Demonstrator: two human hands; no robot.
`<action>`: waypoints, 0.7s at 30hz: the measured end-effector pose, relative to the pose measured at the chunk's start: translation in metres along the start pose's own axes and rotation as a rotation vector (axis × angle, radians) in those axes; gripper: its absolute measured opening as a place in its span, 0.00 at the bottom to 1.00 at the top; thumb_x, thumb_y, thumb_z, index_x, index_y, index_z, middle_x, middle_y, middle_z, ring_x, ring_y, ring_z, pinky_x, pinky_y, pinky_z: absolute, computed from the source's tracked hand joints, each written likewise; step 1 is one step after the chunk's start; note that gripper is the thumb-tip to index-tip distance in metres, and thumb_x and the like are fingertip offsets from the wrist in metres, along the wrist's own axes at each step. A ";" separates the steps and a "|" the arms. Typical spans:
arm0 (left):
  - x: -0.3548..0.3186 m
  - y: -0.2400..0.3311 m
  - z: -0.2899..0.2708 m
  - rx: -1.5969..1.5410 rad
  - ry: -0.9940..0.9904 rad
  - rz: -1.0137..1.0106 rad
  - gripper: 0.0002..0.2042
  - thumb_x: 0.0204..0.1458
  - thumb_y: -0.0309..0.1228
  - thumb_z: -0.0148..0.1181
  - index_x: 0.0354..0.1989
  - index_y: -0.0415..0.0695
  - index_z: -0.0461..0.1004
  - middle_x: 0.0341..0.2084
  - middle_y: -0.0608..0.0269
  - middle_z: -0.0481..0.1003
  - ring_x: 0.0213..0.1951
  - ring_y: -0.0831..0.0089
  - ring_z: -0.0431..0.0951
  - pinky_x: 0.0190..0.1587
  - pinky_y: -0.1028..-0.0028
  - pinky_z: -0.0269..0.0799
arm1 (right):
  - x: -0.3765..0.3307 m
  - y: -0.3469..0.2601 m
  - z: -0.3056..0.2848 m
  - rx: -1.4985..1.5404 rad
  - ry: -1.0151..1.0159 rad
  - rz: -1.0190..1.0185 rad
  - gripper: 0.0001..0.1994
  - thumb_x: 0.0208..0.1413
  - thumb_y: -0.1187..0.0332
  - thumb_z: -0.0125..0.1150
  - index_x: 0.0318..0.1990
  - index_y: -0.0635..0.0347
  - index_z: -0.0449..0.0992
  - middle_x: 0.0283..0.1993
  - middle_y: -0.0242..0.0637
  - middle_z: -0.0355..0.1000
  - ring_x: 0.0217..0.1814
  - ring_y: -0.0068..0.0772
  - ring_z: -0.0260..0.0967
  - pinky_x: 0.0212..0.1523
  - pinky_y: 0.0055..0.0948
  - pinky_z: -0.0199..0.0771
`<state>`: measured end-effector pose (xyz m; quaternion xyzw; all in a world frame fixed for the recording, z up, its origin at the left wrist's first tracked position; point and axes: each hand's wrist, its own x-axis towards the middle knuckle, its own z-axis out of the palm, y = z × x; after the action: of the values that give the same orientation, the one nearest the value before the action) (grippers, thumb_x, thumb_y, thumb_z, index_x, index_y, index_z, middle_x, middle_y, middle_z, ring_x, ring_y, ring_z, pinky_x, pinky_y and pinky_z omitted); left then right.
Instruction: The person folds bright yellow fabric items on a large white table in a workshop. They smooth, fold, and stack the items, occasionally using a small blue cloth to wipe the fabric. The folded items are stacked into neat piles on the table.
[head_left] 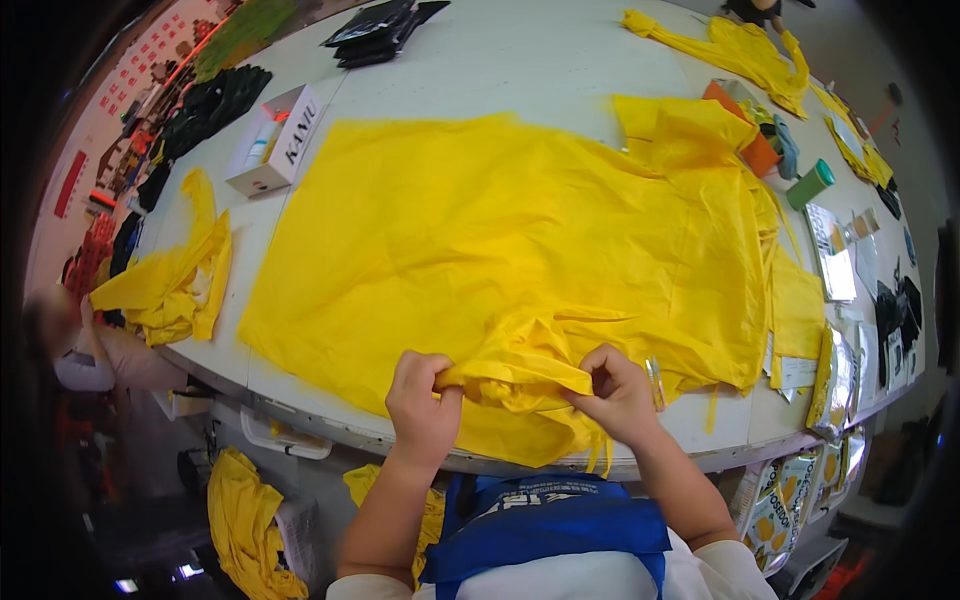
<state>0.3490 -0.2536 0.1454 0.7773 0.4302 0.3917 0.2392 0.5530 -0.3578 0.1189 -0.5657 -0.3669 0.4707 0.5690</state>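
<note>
Head view, left hand (422, 400) and right hand (618, 395) pinching yellow garment (500, 240) hem, fingertips hidden in folds

Large bright yellow garment (500, 240) of thin, crinkly fabric, spread flat and wide across white table (520, 60), covering most of it. Near hem bunched into thick folded roll at table's front edge, partly draped over that edge. Far right corner rumpled, thin ties dangling off table's front.
</note>
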 end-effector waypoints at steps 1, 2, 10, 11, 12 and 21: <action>0.004 -0.005 -0.001 0.050 0.043 0.025 0.11 0.36 0.13 0.58 0.28 0.42 0.68 0.23 0.55 0.67 0.26 0.55 0.69 0.27 0.65 0.66 | 0.002 -0.004 0.010 -0.194 0.053 -0.130 0.10 0.44 0.80 0.62 0.31 0.57 0.67 0.27 0.28 0.64 0.24 0.22 0.63 0.23 0.23 0.62; 0.005 -0.012 0.002 0.096 0.084 0.048 0.11 0.36 0.13 0.58 0.26 0.41 0.66 0.22 0.55 0.66 0.25 0.54 0.68 0.27 0.66 0.65 | 0.004 -0.011 0.024 -0.390 0.108 -0.262 0.11 0.43 0.80 0.62 0.31 0.58 0.67 0.28 0.31 0.65 0.25 0.25 0.64 0.23 0.24 0.63; 0.021 -0.043 -0.058 -0.620 -0.362 -0.391 0.17 0.38 0.16 0.63 0.38 0.42 0.69 0.30 0.68 0.66 0.33 0.75 0.67 0.36 0.77 0.66 | 0.000 0.006 0.065 -0.574 -0.157 -0.392 0.17 0.40 0.77 0.62 0.41 0.57 0.73 0.36 0.40 0.68 0.32 0.39 0.69 0.30 0.30 0.71; 0.025 -0.032 -0.066 -0.772 -0.457 -0.468 0.19 0.38 0.16 0.63 0.42 0.42 0.70 0.32 0.68 0.67 0.34 0.75 0.67 0.38 0.77 0.67 | -0.001 0.007 0.069 -0.579 -0.146 -0.378 0.17 0.39 0.79 0.62 0.40 0.57 0.73 0.36 0.40 0.68 0.31 0.38 0.68 0.29 0.29 0.70; 0.032 -0.035 -0.072 -0.484 -0.641 -0.225 0.21 0.40 0.18 0.62 0.47 0.45 0.72 0.33 0.65 0.69 0.36 0.73 0.70 0.39 0.76 0.67 | 0.000 0.007 0.072 -0.550 -0.199 -0.376 0.18 0.40 0.77 0.63 0.43 0.57 0.72 0.37 0.41 0.68 0.34 0.39 0.68 0.31 0.29 0.70; 0.055 -0.232 -0.113 -0.091 -0.215 -0.481 0.07 0.49 0.19 0.55 0.35 0.44 0.72 0.30 0.68 0.69 0.35 0.77 0.70 0.34 0.79 0.64 | -0.038 0.101 -0.064 -1.349 0.545 0.056 0.27 0.44 0.68 0.66 0.53 0.63 0.65 0.47 0.51 0.66 0.52 0.54 0.62 0.52 0.46 0.62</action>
<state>0.1637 -0.0828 0.0686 0.6784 0.5566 0.2577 0.4044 0.5904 -0.4216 0.0176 -0.8996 -0.4081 -0.0012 0.1553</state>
